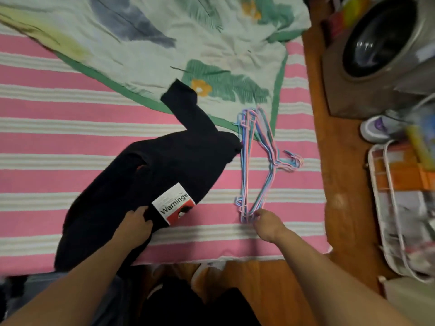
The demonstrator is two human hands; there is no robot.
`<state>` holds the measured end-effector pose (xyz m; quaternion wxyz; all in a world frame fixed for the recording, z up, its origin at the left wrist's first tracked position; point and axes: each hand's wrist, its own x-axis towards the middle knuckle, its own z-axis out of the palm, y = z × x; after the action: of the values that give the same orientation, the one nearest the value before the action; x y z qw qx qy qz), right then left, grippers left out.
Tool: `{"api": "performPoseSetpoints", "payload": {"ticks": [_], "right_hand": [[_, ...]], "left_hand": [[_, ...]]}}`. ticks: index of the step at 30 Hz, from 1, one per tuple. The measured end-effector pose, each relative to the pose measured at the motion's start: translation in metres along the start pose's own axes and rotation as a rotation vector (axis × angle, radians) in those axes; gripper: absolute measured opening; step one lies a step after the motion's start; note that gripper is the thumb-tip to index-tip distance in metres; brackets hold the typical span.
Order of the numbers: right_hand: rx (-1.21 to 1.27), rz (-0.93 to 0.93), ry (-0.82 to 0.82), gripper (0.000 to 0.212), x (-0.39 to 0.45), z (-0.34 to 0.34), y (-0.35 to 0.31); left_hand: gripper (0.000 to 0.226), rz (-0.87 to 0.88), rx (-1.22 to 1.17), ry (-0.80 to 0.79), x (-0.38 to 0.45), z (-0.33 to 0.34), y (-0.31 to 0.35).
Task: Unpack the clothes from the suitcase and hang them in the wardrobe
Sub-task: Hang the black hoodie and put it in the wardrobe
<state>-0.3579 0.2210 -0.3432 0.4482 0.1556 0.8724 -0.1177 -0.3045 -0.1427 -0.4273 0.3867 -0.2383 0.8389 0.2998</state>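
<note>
Clothes on show amount to one black garment (150, 182), spread flat on a pink-and-white striped bedsheet (58, 137) and running from about seven o'clock up toward the centre, with one sleeve reaching toward twelve o'clock onto a pale green leaf-print quilt (164, 43). A white and red label (174, 203) printed "Warnings" lies on the garment near its lower edge. The left hand (135, 225) rests on the dark cloth just at nine o'clock of that label, fingers bent and pressing into the fabric; whether they pinch a fold I cannot tell. At three o'clock of the garment lies a bundle of thin pink and blue hangers (256, 161), hooks pointing toward three o'clock. The right hand (267, 224) reaches the six o'clock end of that bundle, fingertips curled round the lowest wires. Along the three o'clock edge of the view runs a wooden bed frame (341, 184), and beyond it a white wire basket (386, 208) full of papers and a white shoe (376, 128).
</note>
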Motion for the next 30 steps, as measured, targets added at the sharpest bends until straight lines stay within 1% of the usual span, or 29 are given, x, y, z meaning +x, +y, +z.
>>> {"api": "performPoseSetpoints", "payload": {"ticks": [2, 4, 7, 9, 11, 13, 15, 17, 21, 24, 27, 29, 30], "right_hand": [[0.086, 0.042, 0.029, 0.034, 0.020, 0.000, 0.019], [0.214, 0.075, 0.090, 0.038, 0.045, -0.001, 0.032], [0.533, 0.169, 0.241, 0.036, 0.089, -0.002, 0.043], [0.623, 0.205, 0.271, 0.029, 0.114, -0.003, 0.047], [0.582, 0.190, 0.248, 0.021, 0.128, -0.005, 0.050], [0.513, 0.165, 0.230, 0.022, 0.135, -0.007, 0.053], [0.463, 0.137, 0.239, 0.025, 0.139, -0.008, 0.057], [0.412, 0.126, 0.267, 0.026, 0.136, -0.011, 0.057], [0.430, 0.155, 0.409, 0.023, 0.103, -0.023, 0.056], [0.478, 0.047, 0.497, 0.026, 0.055, -0.040, 0.053], [0.574, -0.080, 0.471, 0.033, -0.011, -0.054, 0.043], [0.760, -0.156, 0.375, 0.028, -0.058, -0.063, 0.021], [0.876, -0.181, 0.288, 0.025, -0.080, -0.065, 0.007]], "left_hand": [[0.057, -0.024, 0.020, -0.043, 0.001, 0.016, 0.000], [0.059, -0.047, 0.014, -0.052, -0.007, 0.024, 0.005], [0.057, -0.089, -0.033, -0.021, -0.020, 0.034, 0.013], [0.058, -0.119, -0.084, 0.020, -0.030, 0.041, 0.018], [0.059, -0.145, -0.156, 0.046, -0.044, 0.047, 0.031], [0.047, -0.181, -0.208, 0.059, -0.058, 0.054, 0.047], [0.036, -0.177, -0.245, 0.057, -0.069, 0.061, 0.062], [0.031, -0.164, -0.271, 0.063, -0.073, 0.065, 0.071], [0.025, -0.132, -0.297, 0.072, -0.085, 0.064, 0.094], [0.027, -0.041, -0.373, 0.062, -0.114, 0.047, 0.121], [0.020, 0.010, -0.573, 0.075, -0.145, 0.018, 0.138], [0.015, 0.029, -0.691, 0.040, -0.161, -0.002, 0.142], [0.022, 0.048, -0.733, 0.009, -0.169, -0.013, 0.145]]}}
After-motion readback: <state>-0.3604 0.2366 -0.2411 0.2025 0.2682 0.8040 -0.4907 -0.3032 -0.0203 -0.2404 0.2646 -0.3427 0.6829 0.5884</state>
